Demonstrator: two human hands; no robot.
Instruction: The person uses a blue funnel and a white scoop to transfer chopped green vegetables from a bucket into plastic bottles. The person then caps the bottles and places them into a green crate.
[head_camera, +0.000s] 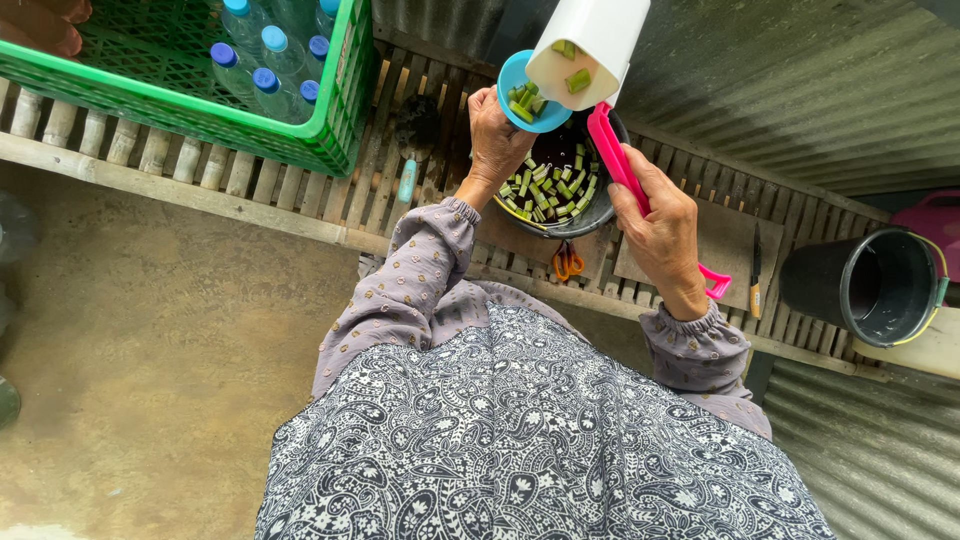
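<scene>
Top centre of the frame — your left hand (497, 140) grips a blue bowl (528, 95), your right hand (660, 225) clasps the white jug's (590, 50) pink handle (625, 170).

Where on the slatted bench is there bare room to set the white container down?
Bare slats lie between the green crate and the dark bowl, and the board beside the knife is bare. Around the bowl, both hands, the scissors crowd it.

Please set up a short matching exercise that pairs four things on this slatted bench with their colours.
Things:
1. crate of bottles
2. small bowl in the left hand
3. container handle in the right hand
4. bucket at the right

Colours:
A. pink
B. black
C. green
D. blue

Pairs: 1-C, 2-D, 3-A, 4-B
</scene>
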